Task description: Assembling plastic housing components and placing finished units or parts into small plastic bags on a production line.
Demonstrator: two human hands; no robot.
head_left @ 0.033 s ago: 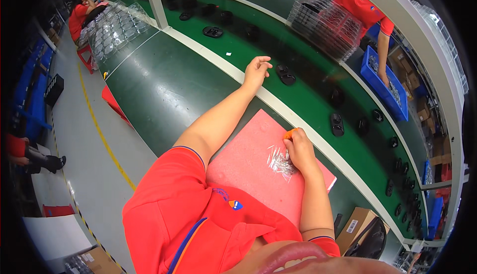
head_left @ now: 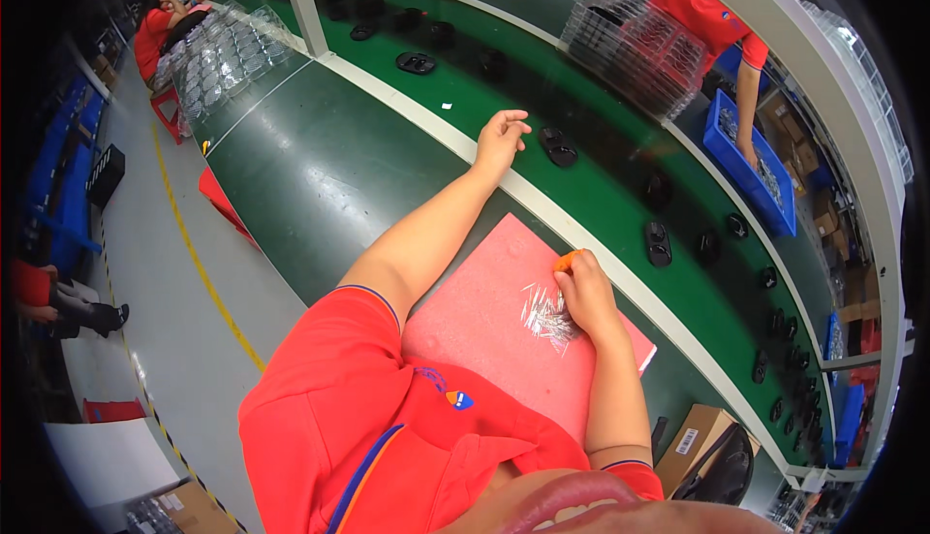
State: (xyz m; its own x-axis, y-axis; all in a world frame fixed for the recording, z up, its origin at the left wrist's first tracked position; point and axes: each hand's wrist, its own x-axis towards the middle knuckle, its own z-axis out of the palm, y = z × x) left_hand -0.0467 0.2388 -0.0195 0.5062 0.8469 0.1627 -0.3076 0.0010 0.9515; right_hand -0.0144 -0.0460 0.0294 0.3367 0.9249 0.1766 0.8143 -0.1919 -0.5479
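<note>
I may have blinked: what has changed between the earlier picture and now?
Nothing clearly changed. The bare left hand stays near a glossy black rounded part on the long green belt; the bare right hand keeps its small orange object beside thin silvery pins on the flat pink foam pad.

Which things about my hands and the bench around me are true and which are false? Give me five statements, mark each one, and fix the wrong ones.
1. Your right hand holds a small orange item. True.
2. Your left hand lies flat on the pink sheet. False: it is out by the edge of the green belt, fingers loosely bent, with nothing visible in its grip.
3. Thin silvery pieces lie on the pink sheet. True.
4. The blue bin across the belt is empty. False: it holds many small pieces, and a co-worker's hand reaches into it.
5. Black parts lie on the green belt. True.
</note>
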